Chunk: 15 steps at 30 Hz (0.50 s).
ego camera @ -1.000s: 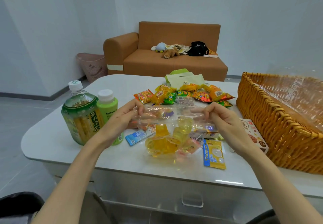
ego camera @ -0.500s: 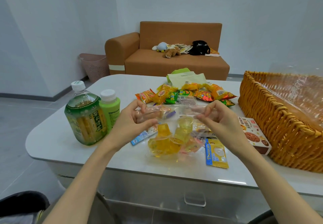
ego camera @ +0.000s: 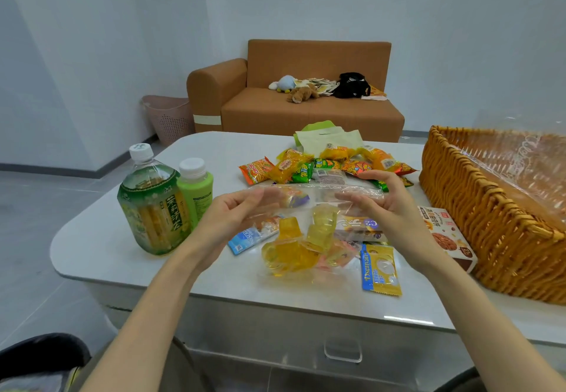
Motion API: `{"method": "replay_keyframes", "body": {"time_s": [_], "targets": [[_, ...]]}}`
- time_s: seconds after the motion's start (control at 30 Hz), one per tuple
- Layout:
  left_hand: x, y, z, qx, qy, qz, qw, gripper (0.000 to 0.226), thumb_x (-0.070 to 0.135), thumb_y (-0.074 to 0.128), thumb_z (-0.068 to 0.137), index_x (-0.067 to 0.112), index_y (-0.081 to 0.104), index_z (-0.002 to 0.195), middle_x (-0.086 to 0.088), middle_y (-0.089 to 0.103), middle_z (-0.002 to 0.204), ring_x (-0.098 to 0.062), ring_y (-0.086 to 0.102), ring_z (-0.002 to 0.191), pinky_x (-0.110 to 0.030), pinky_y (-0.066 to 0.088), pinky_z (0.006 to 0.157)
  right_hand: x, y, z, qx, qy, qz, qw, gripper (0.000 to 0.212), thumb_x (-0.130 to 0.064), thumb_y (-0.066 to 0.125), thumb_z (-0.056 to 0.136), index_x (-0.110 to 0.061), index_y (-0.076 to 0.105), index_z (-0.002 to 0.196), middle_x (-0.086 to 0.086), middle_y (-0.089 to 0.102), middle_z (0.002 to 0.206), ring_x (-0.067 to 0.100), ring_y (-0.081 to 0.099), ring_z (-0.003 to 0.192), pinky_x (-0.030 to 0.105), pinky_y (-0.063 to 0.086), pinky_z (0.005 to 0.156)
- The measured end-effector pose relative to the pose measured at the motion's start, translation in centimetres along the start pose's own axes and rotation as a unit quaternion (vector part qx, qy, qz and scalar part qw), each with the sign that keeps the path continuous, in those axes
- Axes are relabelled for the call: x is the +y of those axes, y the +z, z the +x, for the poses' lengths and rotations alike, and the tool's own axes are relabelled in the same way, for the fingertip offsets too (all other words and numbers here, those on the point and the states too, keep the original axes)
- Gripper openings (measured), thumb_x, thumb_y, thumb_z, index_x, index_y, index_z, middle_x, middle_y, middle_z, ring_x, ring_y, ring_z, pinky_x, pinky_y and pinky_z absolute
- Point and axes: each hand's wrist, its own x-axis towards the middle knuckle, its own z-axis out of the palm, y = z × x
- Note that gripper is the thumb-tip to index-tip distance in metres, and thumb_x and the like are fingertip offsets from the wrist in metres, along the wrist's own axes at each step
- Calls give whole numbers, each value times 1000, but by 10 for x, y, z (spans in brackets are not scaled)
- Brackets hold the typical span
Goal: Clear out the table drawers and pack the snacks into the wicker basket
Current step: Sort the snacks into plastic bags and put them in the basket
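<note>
A clear plastic bag of yellow jelly cups (ego camera: 294, 247) hangs over the white table (ego camera: 101, 247), its bottom resting on the top. My left hand (ego camera: 242, 217) and my right hand (ego camera: 382, 208) hold the bag's top edge stretched between them, thumbs and fingertips on the film. The wicker basket (ego camera: 453, 208), lined with clear film, stands at the right, close beside my right hand. A pile of small snack packets (ego camera: 306, 165) lies behind the bag. The drawer front with its clear handle (ego camera: 343, 352) below the table edge is closed.
A green tea bottle (ego camera: 153, 204) and a light green bottle (ego camera: 196, 192) stand left of my left hand. A cookie box (ego camera: 444, 235), a blue and yellow sachet (ego camera: 379, 269) and a blue packet (ego camera: 248, 237) lie around the bag. An orange sofa (ego camera: 306, 110) is behind.
Both hands stay at the bag's top edge. Their fingers have spread a little along the film, and the bag hangs in about the same place.
</note>
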Motion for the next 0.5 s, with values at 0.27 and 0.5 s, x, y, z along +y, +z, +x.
{"method": "replay_keyframes", "body": {"time_s": [0.27,0.5], "targets": [[-11,10,4,27,-11,-167,985,32,29,51,86,12,71,104,-3,72,108,-12,66,105,-25,51,94,6,0,2,11,25,56,998,35,-20,55,94,-14,43,127,1,74,101,18,70,98,50,51,93],[-11,22,7,99,-18,-249,963,61,53,28,96,19,77,89,-8,74,98,-20,71,91,-38,46,93,9,6,3,20,20,37,999,25,-15,42,102,-25,41,125,-3,75,97,14,70,91,44,50,95]]}}
